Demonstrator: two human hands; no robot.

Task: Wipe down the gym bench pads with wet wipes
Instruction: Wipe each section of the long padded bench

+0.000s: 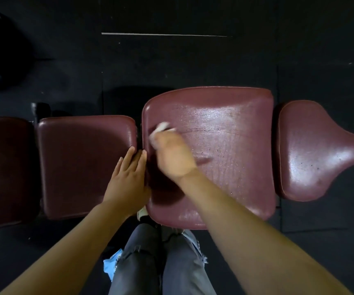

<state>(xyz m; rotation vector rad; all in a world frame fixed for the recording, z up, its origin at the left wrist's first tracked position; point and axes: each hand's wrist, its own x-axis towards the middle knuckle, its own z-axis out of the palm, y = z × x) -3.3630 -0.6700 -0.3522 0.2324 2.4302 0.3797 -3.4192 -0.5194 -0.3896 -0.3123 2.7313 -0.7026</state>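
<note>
The dark floor takes up most of the view, with a thin pale line across it well beyond both hands. On it stands the maroon gym bench, seen from above as a row of pads. The large middle pad lies under the right hand and stretches away to that hand's right, its surface glossy with wet streaks. Just to the right of that pad sits the tapered end pad, well apart from either hand. Under the left hand is the smaller square pad, and further left again a darker pad runs out of view.

Both bare forearms reach forward from the bottom of the view, over the grey trousers. The right arm angles up and to the left, crossing the near edge of the middle pad. The right hand is blurred, knuckles up, fingers curled round a white wet wipe that shows just beyond the fingertips, near the pad's left edge. The left hand lies flat just beside the right, palm down, fingers straight and close together, resting at the right edge of the square pad beside the gap between pads.

A bit of blue packaging shows by the left leg, below the left forearm.
</note>
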